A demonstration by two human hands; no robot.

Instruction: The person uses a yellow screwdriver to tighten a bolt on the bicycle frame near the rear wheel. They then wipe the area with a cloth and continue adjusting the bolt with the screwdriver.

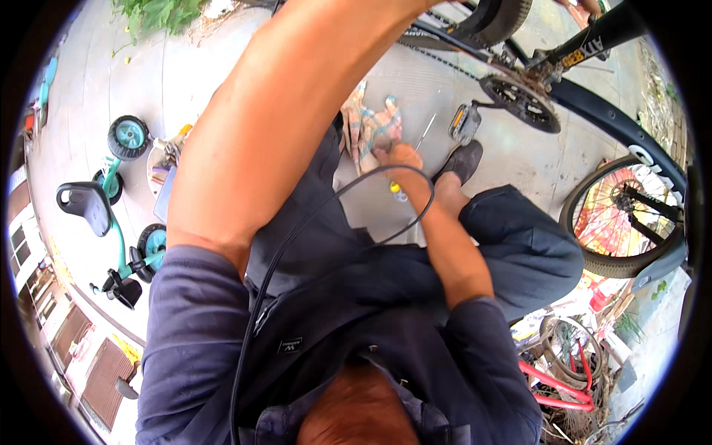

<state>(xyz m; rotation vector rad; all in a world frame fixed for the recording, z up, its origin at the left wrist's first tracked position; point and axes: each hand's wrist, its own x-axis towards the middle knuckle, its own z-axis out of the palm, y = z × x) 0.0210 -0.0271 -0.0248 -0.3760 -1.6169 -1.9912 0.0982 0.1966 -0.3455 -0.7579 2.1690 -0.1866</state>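
Observation:
My left arm [289, 111] reaches up across the view to the top edge, and its hand lies outside the picture. Low over the ground, my right hand [402, 160] is closed at the lower end of a crumpled checked cloth [367, 130], which its fingers seem to grip. A thin metal shaft [426, 130] shows beyond that hand, and a yellow and clear handle [398, 191] on the near side. They line up like one screwdriver, its middle hidden by the hand. Above right is a black bicycle's chainring [521, 104], with a pedal [465, 123] near my shoe [463, 161].
The bicycle's frame [615, 111] and wheel [623, 215] fill the right side. A child's tricycle [115, 200] stands at left. A dark cable [285, 241] loops before my body. Part of a hand [586, 6] shows at the top right; whose is unclear. A red frame [556, 400] lies lower right.

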